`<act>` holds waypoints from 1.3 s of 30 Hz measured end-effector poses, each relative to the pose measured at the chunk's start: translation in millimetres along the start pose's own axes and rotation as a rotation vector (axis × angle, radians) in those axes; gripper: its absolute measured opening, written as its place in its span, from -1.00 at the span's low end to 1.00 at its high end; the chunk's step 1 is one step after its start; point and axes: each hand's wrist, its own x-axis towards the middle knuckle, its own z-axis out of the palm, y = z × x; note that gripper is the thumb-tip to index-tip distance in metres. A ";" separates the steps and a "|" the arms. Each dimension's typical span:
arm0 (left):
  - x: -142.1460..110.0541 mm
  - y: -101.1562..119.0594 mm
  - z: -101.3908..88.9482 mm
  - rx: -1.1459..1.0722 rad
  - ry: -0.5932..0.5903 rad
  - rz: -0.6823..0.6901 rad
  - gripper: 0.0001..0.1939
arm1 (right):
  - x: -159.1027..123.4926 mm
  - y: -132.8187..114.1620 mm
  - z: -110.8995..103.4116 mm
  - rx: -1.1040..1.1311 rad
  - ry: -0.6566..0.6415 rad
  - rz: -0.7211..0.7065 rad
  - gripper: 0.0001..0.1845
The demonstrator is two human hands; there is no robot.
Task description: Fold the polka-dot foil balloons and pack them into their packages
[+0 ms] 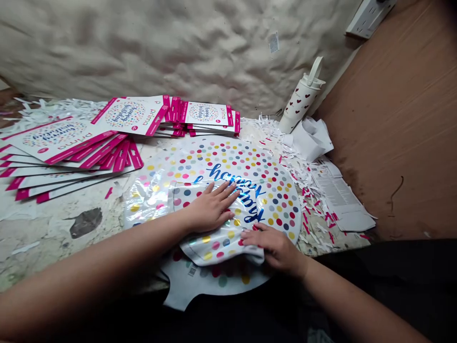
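A flat round foil balloon (257, 171) with coloured dots and blue lettering lies on the worktable in front of me. Its near part is folded over itself. My left hand (210, 207) lies flat on the folded part, fingers stretched out and pressing down. My right hand (271, 245) rests at the near right edge of the fold, fingers curled down on the foil. The balloon's white neck (182, 295) hangs over the table's near edge.
Several pink-edged printed cards (71, 143) are fanned out at the left and back. White and pink paper shreds (303, 176) litter the right side. A white bottle with hearts (300, 102) leans at the back right, beside printed sheets (339, 195). A brown board (400, 119) bounds the right.
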 end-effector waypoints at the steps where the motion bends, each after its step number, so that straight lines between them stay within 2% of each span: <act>1: -9.6 -10.1 -0.9 0.001 -0.017 0.003 -0.40 | 3.5 0.6 -4.5 0.100 -0.002 0.146 -0.70; 3: -34.8 -36.6 -5.3 0.002 -0.045 -0.040 -0.41 | 15.4 3.3 -14.4 0.259 0.018 0.425 -0.67; 5: -62.4 -62.4 -14.6 -0.023 -0.066 -0.141 -0.42 | 32.3 8.7 -22.4 0.347 0.035 0.660 -0.64; 7: -84.4 -74.4 -27.2 -0.080 0.019 -0.310 -0.45 | 51.0 16.6 -26.0 0.370 0.025 0.806 -0.67; 9: -95.8 -64.0 -37.3 -0.090 0.277 -0.474 -0.50 | 67.4 26.0 -25.9 0.357 0.002 0.885 -0.70; 10: -97.4 -50.5 -39.1 -0.068 0.429 -0.498 -0.52 | 73.6 30.7 -25.3 0.344 -0.010 0.902 -0.70; 11: -96.8 -33.2 -37.8 -0.023 0.549 -0.454 -0.53 | 78.3 35.0 -25.0 0.326 -0.018 0.911 -0.71; 12: -94.5 -13.8 -33.4 0.013 0.589 -0.305 -0.53 | 81.5 38.5 -25.3 0.302 -0.023 0.918 -0.72; 13: -91.2 5.5 -26.0 0.033 0.533 -0.147 -0.52 | 83.2 40.7 -26.2 0.270 -0.023 0.921 -0.72; 14: -87.6 22.8 -16.5 0.057 0.413 -0.071 -0.51 | 83.7 41.1 -27.5 0.229 -0.016 0.917 -0.73; 16: -81.2 46.4 4.9 0.080 0.252 -0.093 -0.41 | 82.2 34.7 -29.6 0.139 0.020 0.907 -0.76; 18: -78.1 53.9 22.9 0.070 0.148 -0.150 -0.32 | 78.7 18.2 -26.0 -0.030 0.125 0.848 -0.71; 19: -77.9 53.0 28.9 0.061 0.125 -0.164 -0.30 | 76.5 7.2 -20.9 -0.152 0.172 0.754 -0.63; 21: -79.6 47.5 34.8 0.050 0.114 -0.165 -0.28 | 71.7 -14.3 -5.0 -0.402 0.155 0.424 -0.51; 23: -82.3 42.3 34.3 0.046 0.108 -0.155 -0.27 | 66.6 -27.1 12.3 -0.582 0.005 0.107 -0.51; 24: -83.4 40.9 32.6 0.043 0.100 -0.152 -0.27 | 64.0 -28.5 18.6 -0.629 -0.077 0.041 -0.53; 26: -84.4 40.6 27.8 0.028 0.084 -0.148 -0.29 | 59.1 -23.1 22.7 -0.713 -0.159 0.076 -0.55; 28: -82.6 42.7 21.9 0.000 0.072 -0.156 -0.30 | 55.0 -15.6 16.9 -0.754 -0.145 0.180 -0.57; 30: -77.8 45.5 15.7 -0.019 0.067 -0.197 -0.28 | 51.4 -16.6 8.2 -0.720 -0.083 0.195 -0.61; 32: -71.2 46.8 10.3 0.003 0.068 -0.258 -0.31 | 46.6 -28.7 3.9 -0.628 0.003 0.068 -0.65; 34: -65.9 44.4 7.3 0.050 0.061 -0.288 -0.43 | 39.2 -43.9 5.6 -0.541 0.083 -0.161 -0.67; 35: -64.6 41.4 7.2 0.065 0.060 -0.291 -0.47 | 34.3 -48.6 7.7 -0.515 0.147 -0.249 -0.63; 36: -64.5 37.4 7.9 0.063 0.062 -0.286 -0.48 | 28.9 -50.0 10.1 -0.497 0.231 -0.275 -0.54; 37: -65.5 32.8 9.5 0.043 0.074 -0.272 -0.48 | 23.2 -47.6 12.2 -0.476 0.323 -0.223 -0.42; 39: -70.0 23.6 13.7 -0.035 0.111 -0.212 -0.46 | 12.9 -33.8 14.9 -0.412 0.465 0.060 -0.19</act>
